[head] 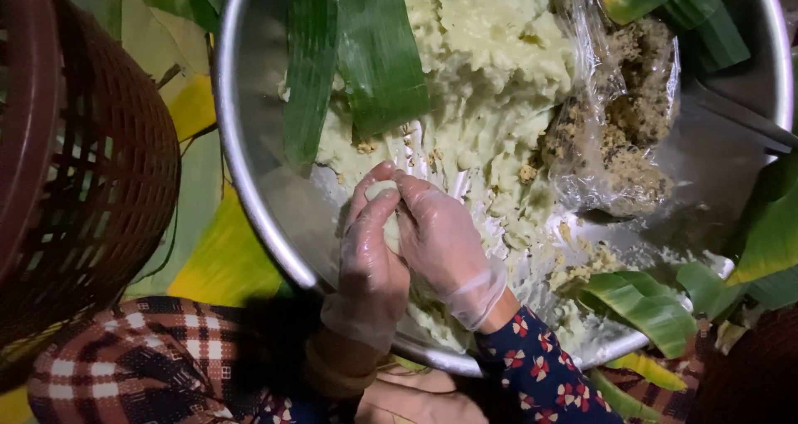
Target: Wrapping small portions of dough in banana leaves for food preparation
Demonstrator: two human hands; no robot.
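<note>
Both hands wear thin clear gloves and meet over the near side of a large metal basin [249,199]. My left hand [371,258] cups a pale ball of dough [381,193], and my right hand [440,241] presses on it from the right with curled fingers. A big heap of pale yellow dough [490,66] fills the middle of the basin behind the hands. A clear plastic bag of brown crumbly filling [619,133] lies in the basin to the right.
Green banana leaves [366,50] drape over the basin's far rim and another leaf [644,303] lies on its near right rim. A dark red woven basket [91,158] stands at the left. Yellow-green leaves [224,258] cover the floor between.
</note>
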